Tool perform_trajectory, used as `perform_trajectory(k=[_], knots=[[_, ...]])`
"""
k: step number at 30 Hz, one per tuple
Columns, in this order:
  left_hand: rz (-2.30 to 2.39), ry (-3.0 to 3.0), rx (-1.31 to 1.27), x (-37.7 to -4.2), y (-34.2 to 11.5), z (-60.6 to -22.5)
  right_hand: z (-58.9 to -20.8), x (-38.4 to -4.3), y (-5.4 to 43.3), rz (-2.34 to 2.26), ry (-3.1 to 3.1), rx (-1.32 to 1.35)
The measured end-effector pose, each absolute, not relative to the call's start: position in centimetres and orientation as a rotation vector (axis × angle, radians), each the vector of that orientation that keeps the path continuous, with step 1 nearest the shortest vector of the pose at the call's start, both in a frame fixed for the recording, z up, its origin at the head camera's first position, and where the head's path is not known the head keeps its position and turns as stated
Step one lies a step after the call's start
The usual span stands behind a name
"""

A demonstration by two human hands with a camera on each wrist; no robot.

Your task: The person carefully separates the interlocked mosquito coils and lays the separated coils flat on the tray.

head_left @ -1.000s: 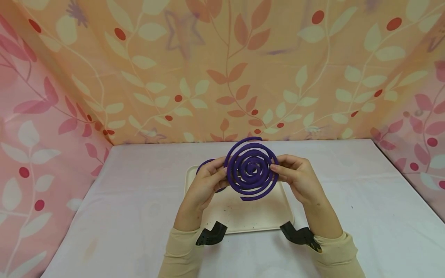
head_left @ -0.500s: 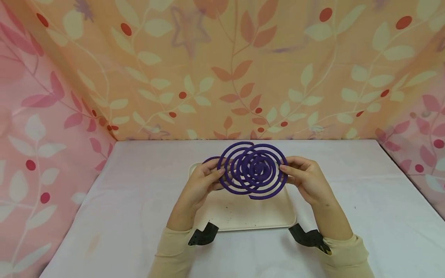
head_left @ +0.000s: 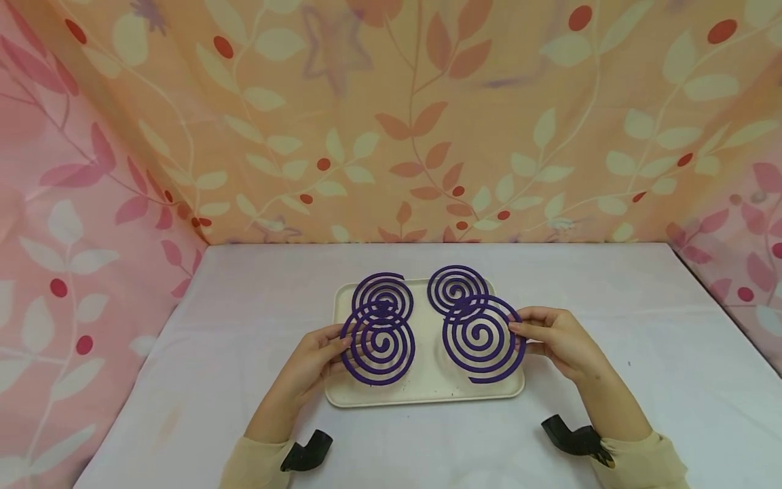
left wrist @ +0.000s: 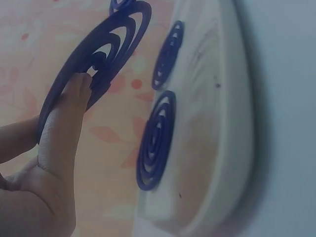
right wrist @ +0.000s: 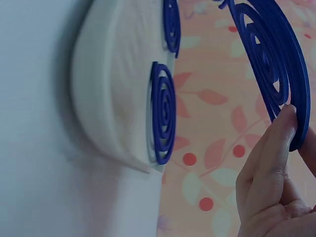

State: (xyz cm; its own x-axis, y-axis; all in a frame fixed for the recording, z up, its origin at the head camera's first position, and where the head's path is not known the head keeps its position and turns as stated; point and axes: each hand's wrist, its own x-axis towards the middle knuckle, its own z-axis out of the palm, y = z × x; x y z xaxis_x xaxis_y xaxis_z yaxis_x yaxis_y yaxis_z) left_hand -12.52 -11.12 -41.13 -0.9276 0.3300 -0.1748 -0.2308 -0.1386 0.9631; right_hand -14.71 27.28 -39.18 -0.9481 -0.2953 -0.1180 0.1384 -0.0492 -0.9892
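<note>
My left hand (head_left: 310, 358) pinches a purple mosquito coil (head_left: 383, 341) by its left edge, thumb in front and fingers behind. The right hand (head_left: 563, 341) grips a second coil (head_left: 481, 333) at its right edge. Both spirals are raised above a cream tray (head_left: 427, 399), their faces toward the head camera, with a gap between them. Two more purple coils lie on the tray behind, one at left (head_left: 366, 288) and one at right (head_left: 455, 291), each partly overlapped by a held one. In the left wrist view, the held coil (left wrist: 64, 81) appears tilted, nearly edge-on.
A white-covered table (head_left: 201, 380) surrounds the tray. Behind it hangs an orange leaf-patterned cloth (head_left: 379, 122), with pink cloth at both sides. Small dark crumbs dot the tray. A black curved piece sits at each wrist, such as the left mount (head_left: 310, 451).
The two coils, interlaced in front of each other a second ago, have come apart. My hands have moved outward and lower, each with one coil, and both tray coils now show.
</note>
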Motion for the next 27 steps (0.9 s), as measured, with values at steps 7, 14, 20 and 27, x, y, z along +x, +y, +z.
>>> perform_trajectory(k=[7,14,20,27], knots=[[1.996,1.845,0.096,-11.7,-12.2,-42.3,-40.6,-14.7,28.2,-1.883,1.938,-0.198],[1.831,1.944,0.164,-11.2,-13.1,-42.6,-41.4,-14.6,28.5,-1.772,1.994,-0.225],[1.764,2.063,0.128,-10.7,-13.6,-42.4,-41.5,-14.4,28.1,-1.708,2.089,-0.193],[1.744,2.107,0.132,-9.9,-14.2,-42.2,-41.1,-14.0,28.5,-1.617,2.172,-0.282]])
